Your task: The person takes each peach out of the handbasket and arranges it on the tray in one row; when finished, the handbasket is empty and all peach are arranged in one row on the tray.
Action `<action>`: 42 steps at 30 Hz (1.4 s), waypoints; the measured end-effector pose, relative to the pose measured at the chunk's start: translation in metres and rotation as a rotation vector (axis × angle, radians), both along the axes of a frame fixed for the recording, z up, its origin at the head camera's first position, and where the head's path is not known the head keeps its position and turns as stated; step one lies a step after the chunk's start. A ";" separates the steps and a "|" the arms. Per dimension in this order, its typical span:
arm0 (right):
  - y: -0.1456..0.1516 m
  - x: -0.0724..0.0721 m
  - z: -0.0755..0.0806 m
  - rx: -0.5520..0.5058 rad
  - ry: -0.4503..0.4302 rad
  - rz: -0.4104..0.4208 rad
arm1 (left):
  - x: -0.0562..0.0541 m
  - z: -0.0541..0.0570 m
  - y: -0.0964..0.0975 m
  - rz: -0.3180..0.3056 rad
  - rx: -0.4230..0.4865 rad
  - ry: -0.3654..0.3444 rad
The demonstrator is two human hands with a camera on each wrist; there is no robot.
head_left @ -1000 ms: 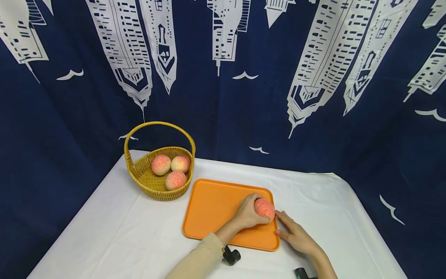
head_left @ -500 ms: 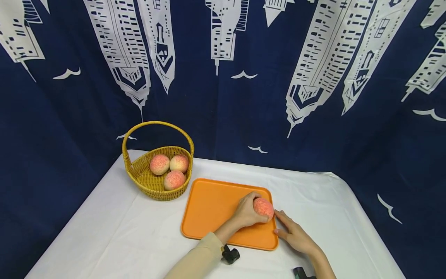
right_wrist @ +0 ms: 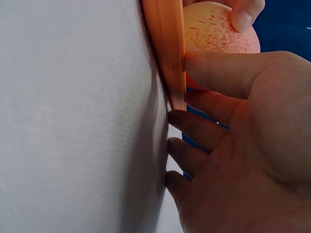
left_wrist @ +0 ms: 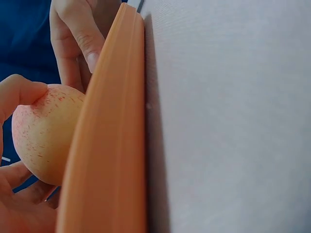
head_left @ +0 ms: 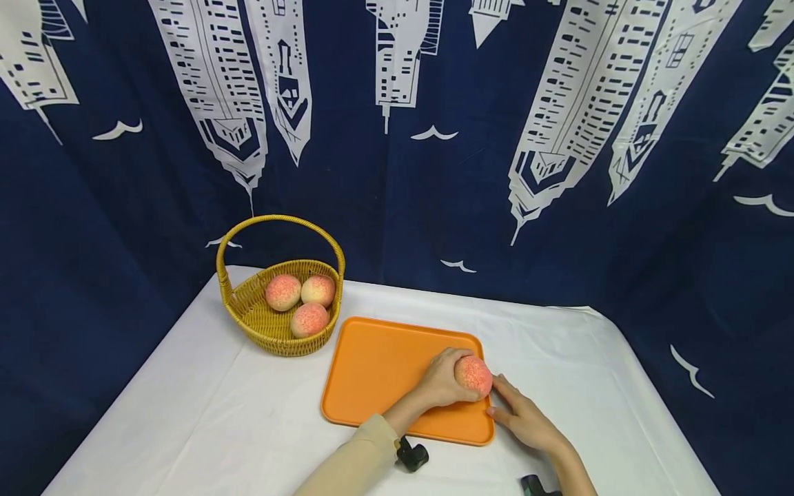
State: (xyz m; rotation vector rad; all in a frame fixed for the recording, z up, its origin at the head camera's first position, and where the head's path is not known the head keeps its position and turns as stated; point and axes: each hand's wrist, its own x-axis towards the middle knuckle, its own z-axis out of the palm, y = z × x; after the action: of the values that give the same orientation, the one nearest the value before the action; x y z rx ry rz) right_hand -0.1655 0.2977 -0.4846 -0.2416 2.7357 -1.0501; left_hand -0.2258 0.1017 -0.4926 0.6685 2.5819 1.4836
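My left hand (head_left: 444, 380) holds a pink-and-cream peach (head_left: 474, 377), thumb and fingers curled round its sides. Both are over the right end of an orange tray (head_left: 378, 368). In the left wrist view the peach (left_wrist: 51, 133) shows behind the tray rim (left_wrist: 109, 121), which hides its lower part. My right hand (head_left: 527, 419) lies at the tray's right edge with its fingers extended. The right wrist view has its thumb and index fingertip touching the rim (right_wrist: 167, 43), while the other fingertips of this hand (right_wrist: 243, 131) rest on the white cloth.
A yellow wicker basket (head_left: 248, 317) with a tall handle stands behind and left of the tray. Inside it lie three peaches (head_left: 283, 293). White cloth (head_left: 205, 413) covers the table. A dark blue curtain (head_left: 397, 207) with white buildings hangs behind the far edge.
My left hand has shifted slightly to the right and nearer with the peach, towards the right hand. The right hand, tray and basket stay as they were.
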 end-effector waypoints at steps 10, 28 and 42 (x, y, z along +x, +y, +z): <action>0.000 0.000 0.000 -0.013 -0.014 -0.005 | 0.000 0.002 -0.003 -0.025 -0.011 -0.005; -0.001 0.000 0.000 0.005 -0.034 -0.022 | 0.008 0.032 -0.045 -0.059 -0.018 0.168; -0.001 0.001 -0.001 0.002 -0.025 -0.026 | -0.018 0.072 -0.227 0.220 0.247 0.269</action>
State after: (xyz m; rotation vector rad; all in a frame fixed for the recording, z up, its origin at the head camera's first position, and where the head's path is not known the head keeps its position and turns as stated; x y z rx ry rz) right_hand -0.1643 0.2970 -0.4856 -0.1923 2.7246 -1.0495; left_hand -0.2436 -0.1256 -0.4210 0.6680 2.7706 1.9278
